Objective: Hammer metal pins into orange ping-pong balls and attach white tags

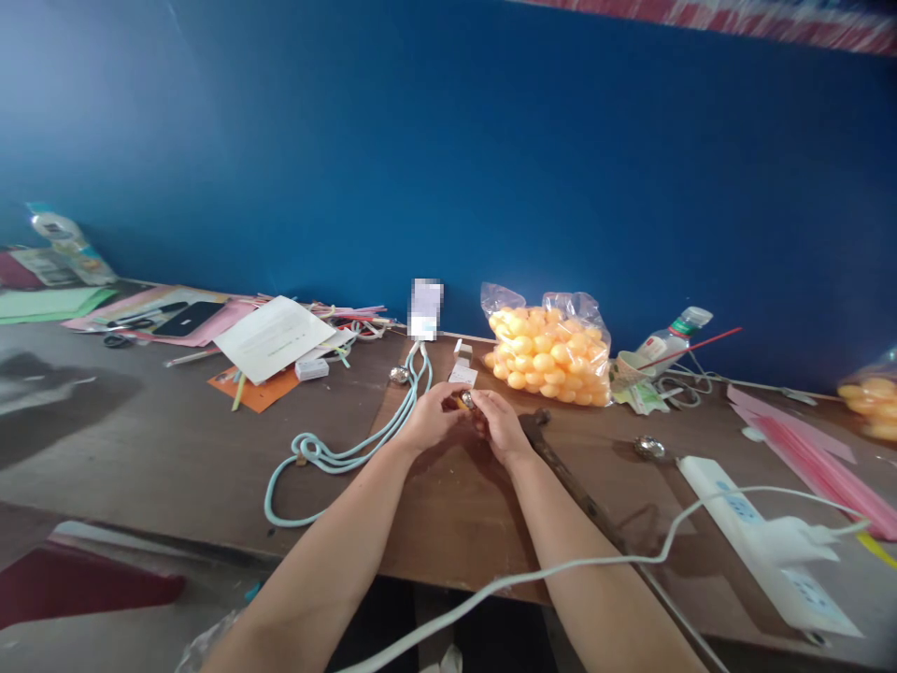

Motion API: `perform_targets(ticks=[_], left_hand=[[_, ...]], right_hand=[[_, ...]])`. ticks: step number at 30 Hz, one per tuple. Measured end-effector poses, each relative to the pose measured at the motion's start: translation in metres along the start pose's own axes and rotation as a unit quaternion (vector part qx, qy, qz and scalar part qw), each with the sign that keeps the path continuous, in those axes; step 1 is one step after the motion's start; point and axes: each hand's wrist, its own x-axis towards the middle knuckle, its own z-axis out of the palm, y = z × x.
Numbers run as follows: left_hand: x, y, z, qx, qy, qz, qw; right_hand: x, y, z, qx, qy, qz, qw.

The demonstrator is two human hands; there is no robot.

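My left hand (429, 417) and my right hand (500, 425) meet over the middle of the brown desk, fingers closed around a small shiny silver piece (467, 399). Something orange-yellow shows beside it between the fingers; my hands cover most of both, so their kind is unclear. Just beyond my fingertips lies a small white box (462, 376). A similar shiny silver lump (399, 375) rests left of my left hand, by a looped light-blue cord (364, 452). A dark, stick-like tool (571, 472) with a thicker head lies along my right forearm.
A clear bag of orange balls (550, 360) stands against the blue wall. To the right are a power strip (733, 505), a white cable (581, 563) crossing above my right forearm, another silver lump (649, 448) and a bottle (690, 322). Papers (275, 338) and a phone (188, 319) lie left.
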Motion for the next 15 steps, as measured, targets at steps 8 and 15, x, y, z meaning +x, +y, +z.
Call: perform_targets(ticks=[8, 15], left_hand=[[0.0036, -0.0068, -0.001, -0.08, -0.021, -0.072, 0.994], [0.0054, -0.0072, -0.0024, -0.191, -0.008, -0.107, 0.976]], right_hand=[[0.0017, 0.0023, 0.0018, 0.014, 0.004, -0.008, 1.0], [0.0008, 0.0041, 0.0033, 0.022, -0.003, -0.009, 1.0]])
